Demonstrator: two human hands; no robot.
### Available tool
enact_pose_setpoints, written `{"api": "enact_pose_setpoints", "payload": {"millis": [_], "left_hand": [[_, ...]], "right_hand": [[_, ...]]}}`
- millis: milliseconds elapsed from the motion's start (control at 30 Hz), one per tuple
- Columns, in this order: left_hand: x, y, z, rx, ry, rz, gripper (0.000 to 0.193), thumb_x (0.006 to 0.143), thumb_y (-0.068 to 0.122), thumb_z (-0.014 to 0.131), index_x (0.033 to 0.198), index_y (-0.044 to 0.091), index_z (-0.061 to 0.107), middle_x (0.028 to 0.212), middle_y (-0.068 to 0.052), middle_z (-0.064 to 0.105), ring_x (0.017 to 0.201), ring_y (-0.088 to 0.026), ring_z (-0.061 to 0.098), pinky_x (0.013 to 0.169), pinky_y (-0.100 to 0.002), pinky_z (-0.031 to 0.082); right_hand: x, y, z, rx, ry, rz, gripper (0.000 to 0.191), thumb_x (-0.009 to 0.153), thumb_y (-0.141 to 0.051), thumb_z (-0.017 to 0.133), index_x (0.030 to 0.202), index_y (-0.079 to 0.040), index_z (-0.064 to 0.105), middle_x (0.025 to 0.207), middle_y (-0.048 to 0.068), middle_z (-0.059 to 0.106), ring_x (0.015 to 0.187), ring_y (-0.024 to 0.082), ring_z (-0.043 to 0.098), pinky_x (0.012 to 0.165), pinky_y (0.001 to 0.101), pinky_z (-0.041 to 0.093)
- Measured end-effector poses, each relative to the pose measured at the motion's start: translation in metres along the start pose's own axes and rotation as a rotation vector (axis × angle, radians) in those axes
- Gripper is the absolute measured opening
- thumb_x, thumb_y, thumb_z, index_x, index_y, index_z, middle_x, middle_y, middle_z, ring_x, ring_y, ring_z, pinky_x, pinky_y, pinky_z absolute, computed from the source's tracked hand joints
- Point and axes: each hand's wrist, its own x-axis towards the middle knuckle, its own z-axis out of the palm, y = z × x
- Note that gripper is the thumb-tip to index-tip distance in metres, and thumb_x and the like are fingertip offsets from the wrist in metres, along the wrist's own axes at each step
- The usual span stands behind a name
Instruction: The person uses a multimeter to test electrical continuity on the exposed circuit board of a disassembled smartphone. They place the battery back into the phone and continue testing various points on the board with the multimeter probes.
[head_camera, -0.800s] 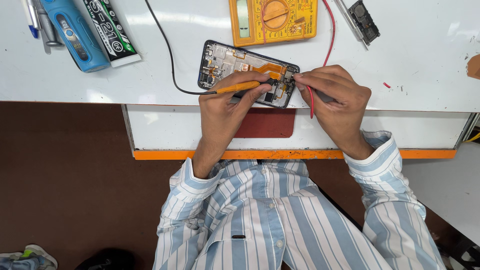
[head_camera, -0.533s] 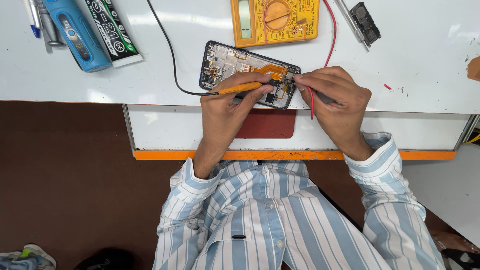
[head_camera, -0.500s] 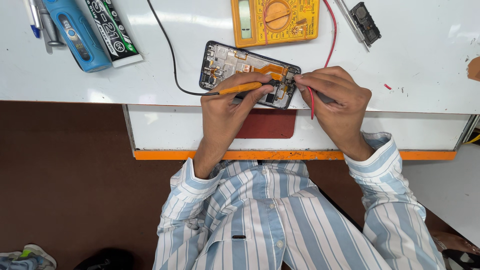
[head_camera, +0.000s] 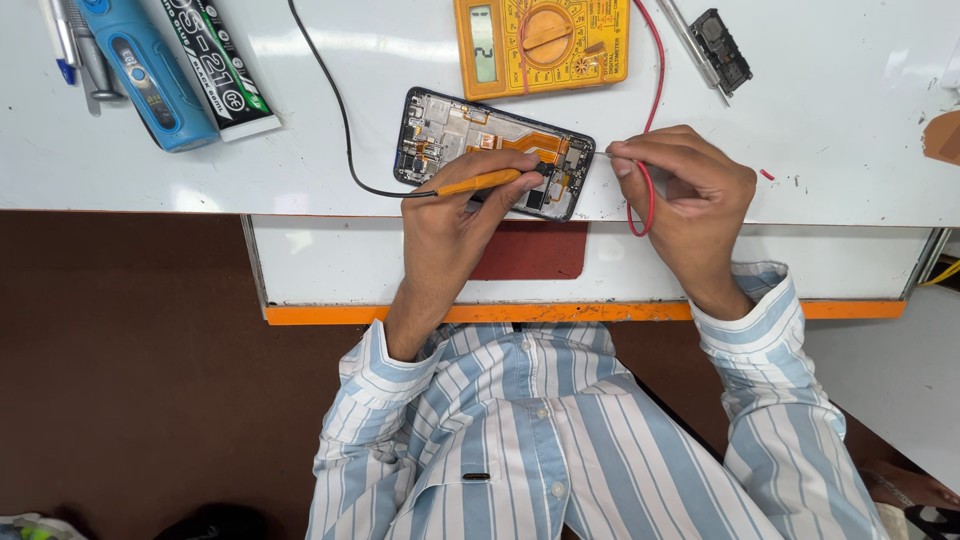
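**2 probes on an opened phone**

White workbench (head_camera: 850, 130) with an orange front edge, above a brown floor; yellow multimeter (head_camera: 541, 42) near the far edge; the opened phone (head_camera: 470, 140) lies just below it. Left hand (head_camera: 455, 215) pinches an orange probe (head_camera: 478, 182) on the board; right hand (head_camera: 685, 195) pinches a red-wired probe (head_camera: 603, 154), now drawn back to the phone's right edge.

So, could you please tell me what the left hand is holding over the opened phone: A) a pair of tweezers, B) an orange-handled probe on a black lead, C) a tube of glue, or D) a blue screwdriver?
B: the left hand grips an orange-handled probe on a black lead, its tip over the opened phone.
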Motion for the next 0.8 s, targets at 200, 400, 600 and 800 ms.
{"api": "enact_pose_setpoints", "payload": {"millis": [200,400,600,800], "left_hand": [[-0.001,-0.010,-0.005,-0.015,0.000,-0.016,0.019,0.095,0.012,0.077,0.113,0.006,0.073,0.111,-0.007,0.076,0.101,-0.016,0.077,0.083,-0.027,0.066],[0.007,-0.006,0.025,0.017,-0.015,-0.002,0.019,0.095,0.012,0.077,0.113,0.006,0.073,0.112,-0.007,0.076,0.101,-0.017,0.077,0.084,-0.027,0.066],[0.017,-0.010,0.034,0.049,-0.013,0.004,0.019,0.095,0.013,0.077,0.112,0.006,0.073,0.111,-0.007,0.076,0.101,-0.017,0.076,0.084,-0.027,0.065],[0.018,-0.003,0.032,0.060,-0.035,0.028,0.019,0.095,0.013,0.077,0.113,0.006,0.072,0.111,-0.007,0.076,0.102,-0.017,0.076,0.085,-0.028,0.065]], "right_hand": [[-0.002,0.011,0.003,-0.049,-0.015,-0.009,0.024,0.098,0.014,0.076,0.118,0.000,0.074,0.110,0.013,0.071,0.098,0.016,0.068,0.078,0.0233,0.056],[0.002,0.019,-0.013,-0.084,-0.008,-0.016,0.026,0.097,0.014,0.076,0.119,0.000,0.074,0.111,0.013,0.072,0.101,0.017,0.069,0.080,0.0232,0.057],[0.010,0.024,-0.026,-0.133,-0.015,-0.021,0.025,0.097,0.011,0.078,0.119,0.000,0.075,0.111,0.013,0.075,0.107,0.020,0.070,0.086,0.0257,0.060],[0.009,0.021,-0.029,-0.141,-0.002,-0.011,0.024,0.097,0.010,0.078,0.119,-0.001,0.075,0.111,0.013,0.075,0.107,0.021,0.071,0.089,0.0271,0.061]]}}
